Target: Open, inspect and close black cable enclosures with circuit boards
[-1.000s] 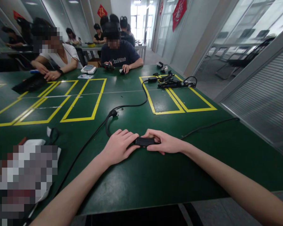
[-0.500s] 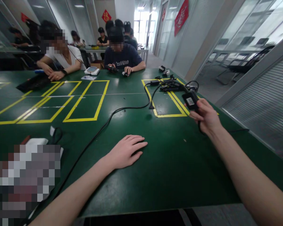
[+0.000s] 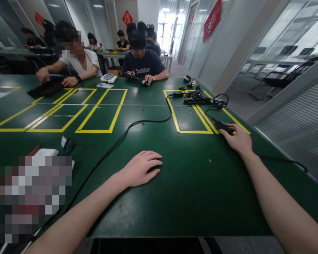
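Note:
My right hand [image 3: 238,138] grips a black power adapter [image 3: 223,127] down at the table surface, by the right-hand yellow tape frame [image 3: 178,121]. A thin cord runs from the adapter toward a heap of black cables [image 3: 201,100] behind it. Another black cable [image 3: 281,159] trails from under my right wrist to the table's right side. My left hand [image 3: 143,168] lies palm down on the green table [image 3: 185,197], fingers stretched out, holding nothing. To its left a long black cable [image 3: 103,159] crosses the table and ends at a small black connector [image 3: 178,95].
Small black-and-white items [image 3: 191,83] stand at the far right corner. Across the table sit two people, one with a black bag [image 3: 46,88], one handling a small object. A white device [image 3: 108,78] lies between them. A blurred-out item [image 3: 34,187] lies at near left.
My right hand has lowered the adapter from above the table to its surface and turned it, the label no longer showing. My left hand stays put. The view has shifted slightly.

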The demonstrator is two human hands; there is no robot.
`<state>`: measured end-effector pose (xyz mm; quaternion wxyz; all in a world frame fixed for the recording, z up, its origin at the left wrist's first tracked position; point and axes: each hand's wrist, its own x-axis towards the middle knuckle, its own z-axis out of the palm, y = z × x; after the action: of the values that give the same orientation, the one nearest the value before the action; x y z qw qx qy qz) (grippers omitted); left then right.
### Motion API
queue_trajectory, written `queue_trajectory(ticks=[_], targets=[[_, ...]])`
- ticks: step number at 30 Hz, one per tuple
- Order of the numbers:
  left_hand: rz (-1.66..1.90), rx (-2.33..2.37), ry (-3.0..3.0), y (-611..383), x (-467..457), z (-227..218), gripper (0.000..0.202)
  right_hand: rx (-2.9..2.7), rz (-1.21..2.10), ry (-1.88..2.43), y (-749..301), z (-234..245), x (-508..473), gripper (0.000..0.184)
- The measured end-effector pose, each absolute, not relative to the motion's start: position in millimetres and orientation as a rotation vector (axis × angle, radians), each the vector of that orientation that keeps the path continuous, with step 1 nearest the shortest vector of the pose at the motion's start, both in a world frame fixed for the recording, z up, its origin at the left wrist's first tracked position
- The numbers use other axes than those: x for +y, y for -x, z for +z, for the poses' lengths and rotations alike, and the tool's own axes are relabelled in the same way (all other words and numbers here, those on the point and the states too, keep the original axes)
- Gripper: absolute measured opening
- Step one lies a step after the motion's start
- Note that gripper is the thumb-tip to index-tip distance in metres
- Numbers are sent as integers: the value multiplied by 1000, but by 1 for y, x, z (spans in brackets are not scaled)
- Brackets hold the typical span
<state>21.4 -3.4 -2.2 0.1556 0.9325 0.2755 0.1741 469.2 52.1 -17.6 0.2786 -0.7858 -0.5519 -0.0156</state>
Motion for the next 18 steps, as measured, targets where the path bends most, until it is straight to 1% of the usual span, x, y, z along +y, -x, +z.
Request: queue_trajectory(ticks=[6, 11, 18], targets=[[521, 792, -2628, -21, -3, -1, 24, -1406, -112, 2243, -464, -18, 54, 49], [522, 793, -2617, -21, -3, -1, 24, -1392, -179, 2236, -463, -20, 53, 52], [510, 803, -2611, -21, -5, -2, 25, -1409, -65, 2251, -462, -16, 52, 53]])
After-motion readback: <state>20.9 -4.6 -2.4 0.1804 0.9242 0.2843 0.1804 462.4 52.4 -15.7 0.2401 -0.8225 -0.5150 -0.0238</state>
